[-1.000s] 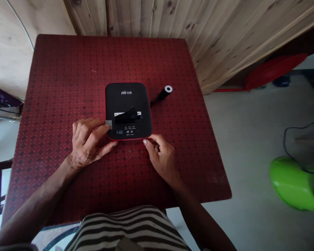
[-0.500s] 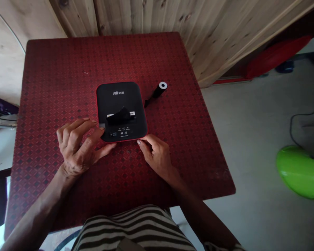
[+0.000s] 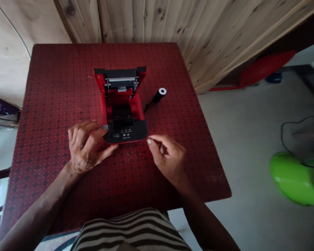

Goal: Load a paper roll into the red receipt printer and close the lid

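A red and black receipt printer (image 3: 125, 130) lies on the table with its lid (image 3: 120, 78) raised, showing the roller and metal parts underneath. Inside its red bay sits a dark roll (image 3: 121, 111), whose loose dark end lies toward the front panel. My left hand (image 3: 86, 146) holds the printer's front left corner, fingers at the grey side tab and thumb along the front edge. At the front right corner is my right hand (image 3: 167, 153), thumb and index finger pinched together, with nothing visible between them.
To the printer's right, a small black roll with a white end (image 3: 161, 94) lies on the red patterned table (image 3: 54, 87). A wooden plank wall (image 3: 136, 21) borders the table's far side. Beyond the right edge, a green plastic object (image 3: 293, 177) stands on the floor.
The printer's lid has swung up and back, exposing the bay and roll. My right hand has moved slightly right, while the left stays at the front left corner.
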Available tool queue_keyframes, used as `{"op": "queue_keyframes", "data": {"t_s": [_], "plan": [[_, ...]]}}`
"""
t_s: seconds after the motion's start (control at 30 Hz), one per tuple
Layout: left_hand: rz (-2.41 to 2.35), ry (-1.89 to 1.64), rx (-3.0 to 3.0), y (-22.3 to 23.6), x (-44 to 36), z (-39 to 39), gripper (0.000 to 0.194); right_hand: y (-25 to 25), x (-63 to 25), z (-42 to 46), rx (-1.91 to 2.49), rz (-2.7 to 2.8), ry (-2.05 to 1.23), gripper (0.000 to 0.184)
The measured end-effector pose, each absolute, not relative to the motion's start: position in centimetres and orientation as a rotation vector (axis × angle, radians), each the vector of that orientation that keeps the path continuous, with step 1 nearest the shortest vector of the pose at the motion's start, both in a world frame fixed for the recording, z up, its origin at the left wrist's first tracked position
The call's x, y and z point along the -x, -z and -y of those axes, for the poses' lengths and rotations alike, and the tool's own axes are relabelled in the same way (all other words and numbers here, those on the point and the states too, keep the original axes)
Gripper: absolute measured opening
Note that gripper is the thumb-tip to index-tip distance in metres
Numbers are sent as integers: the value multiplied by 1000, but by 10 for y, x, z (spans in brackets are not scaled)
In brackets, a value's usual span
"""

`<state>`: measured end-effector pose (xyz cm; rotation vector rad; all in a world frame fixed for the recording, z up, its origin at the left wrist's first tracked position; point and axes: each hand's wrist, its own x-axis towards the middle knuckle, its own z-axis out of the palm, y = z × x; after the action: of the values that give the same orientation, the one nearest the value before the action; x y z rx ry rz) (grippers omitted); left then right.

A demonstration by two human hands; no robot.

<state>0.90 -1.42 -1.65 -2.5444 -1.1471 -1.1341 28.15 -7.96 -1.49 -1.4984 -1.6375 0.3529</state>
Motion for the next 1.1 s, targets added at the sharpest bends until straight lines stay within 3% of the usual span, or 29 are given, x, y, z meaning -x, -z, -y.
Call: {"op": "queue_keyframes", "data": {"t_s": [0.17,0.53,0.7,0.97,1.1], "plan": [[1079,1197,2504,27,-12,9,51,-29,-287,33,1276,1939,-51,20],[1358,1300,2668,51,-11,16,95,-56,-228,-62,1502,2759,-410,26],[1412,1221,2714,55,-12,15,92,-57,-219,-69,1529,2880,-436,29],[1437,1191,2744,54,-11,15,93,-61,-228,-77,1361,2925,-564,14],[1428,1176,2739,54,-11,15,92,-64,-233,-74,1307,2877,-530,17]]}}
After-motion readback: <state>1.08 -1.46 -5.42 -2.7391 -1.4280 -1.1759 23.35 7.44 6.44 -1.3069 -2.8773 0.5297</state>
